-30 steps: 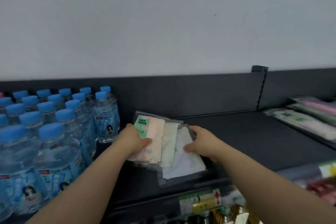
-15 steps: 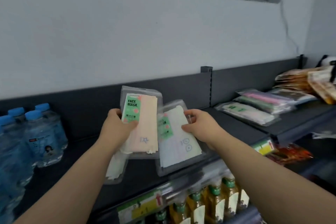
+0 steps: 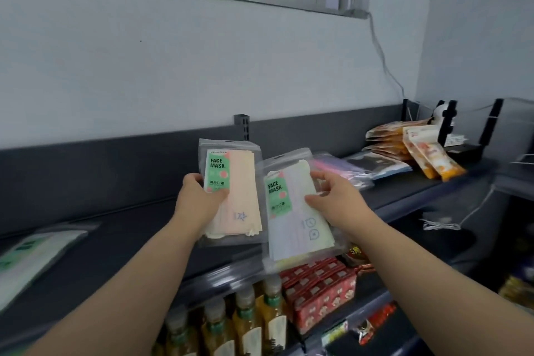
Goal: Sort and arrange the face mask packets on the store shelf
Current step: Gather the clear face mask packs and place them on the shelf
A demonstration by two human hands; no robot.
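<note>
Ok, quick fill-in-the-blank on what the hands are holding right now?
1. The left hand holds the peach packet printed with a ____.
2. The right hand holds the pale packet whose green label reads FACE ____.
3. A third packet lies flat on the shelf, to the ____ of both hands.
Missing: star; MASK; left.

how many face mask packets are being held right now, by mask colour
clear packet of peach masks: 1, in the left hand
clear packet of pale pastel masks: 1, in the right hand
total: 2
</note>
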